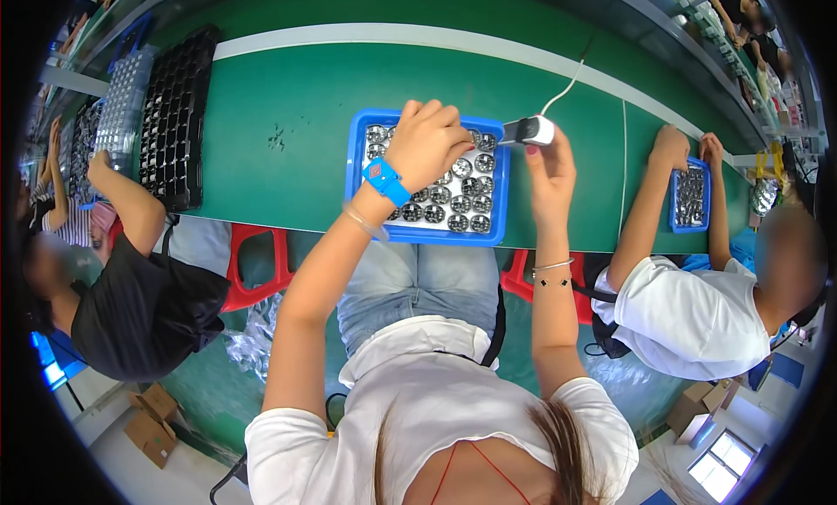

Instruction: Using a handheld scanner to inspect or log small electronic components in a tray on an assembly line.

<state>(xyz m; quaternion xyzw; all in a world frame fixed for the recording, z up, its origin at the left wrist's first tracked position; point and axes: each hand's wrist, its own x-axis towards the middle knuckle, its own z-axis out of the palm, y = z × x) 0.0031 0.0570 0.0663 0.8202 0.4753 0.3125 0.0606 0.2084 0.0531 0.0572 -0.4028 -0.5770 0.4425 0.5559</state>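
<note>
green worktable [296, 130] across upper half, bent by fisheye, white strip [436, 34] along far side. metal shelving [671, 34] at upper right. red stool [282, 257] on left below table edge, second red stool [516, 278] on right. green floor [209, 392], shiny in patches. cardboard boxes [153, 431] near pale wall [187, 479], lower left. bright window [724, 466] lower right, daylight-white panes.

Left hand [427, 141] curls palm-down while right hand [553, 169] grips.
</note>
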